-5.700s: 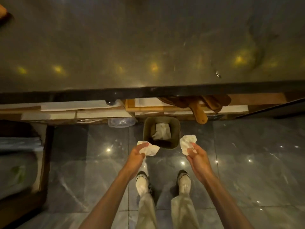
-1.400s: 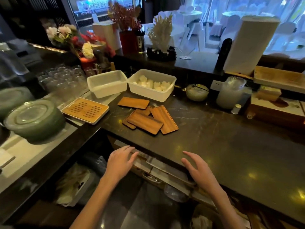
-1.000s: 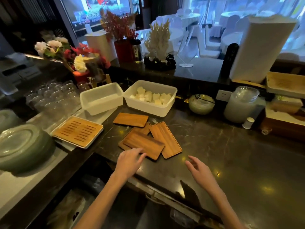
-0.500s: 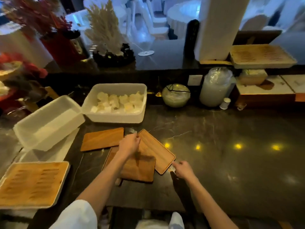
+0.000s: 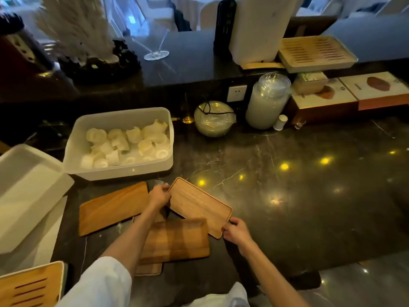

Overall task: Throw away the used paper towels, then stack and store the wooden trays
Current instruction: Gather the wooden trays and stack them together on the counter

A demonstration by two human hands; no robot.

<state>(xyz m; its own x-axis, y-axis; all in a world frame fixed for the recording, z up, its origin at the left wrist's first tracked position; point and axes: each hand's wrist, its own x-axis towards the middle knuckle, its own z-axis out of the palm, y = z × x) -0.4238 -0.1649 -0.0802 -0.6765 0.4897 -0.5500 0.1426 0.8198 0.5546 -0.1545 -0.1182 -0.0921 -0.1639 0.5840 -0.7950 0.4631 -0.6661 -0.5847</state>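
head view. we logged four wooden trays on the dark marble counter (image 5: 309, 196). the left hand (image 5: 159, 196) gripped the far left corner of the rimmed wooden tray (image 5: 199, 206), fingers curled over its edge. the right hand (image 5: 236, 232) pinched the near right corner of the same tray. the hands were apart, one at each end of it. this tray lay face up and diagonal, its near edge overlapping the near tray (image 5: 177, 238); we could not tell whether it was lifted clear. the left tray (image 5: 112, 208) lay flat, just beside the left hand. the near tray sat askew on a bottom tray (image 5: 149, 270), of which only a corner showed. behind the trays stood a white plastic bin (image 5: 119, 172) holding rolled white cloths (image 5: 124, 142). a glass jar (image 5: 265, 103) stood at the back wall, well apart from the trays
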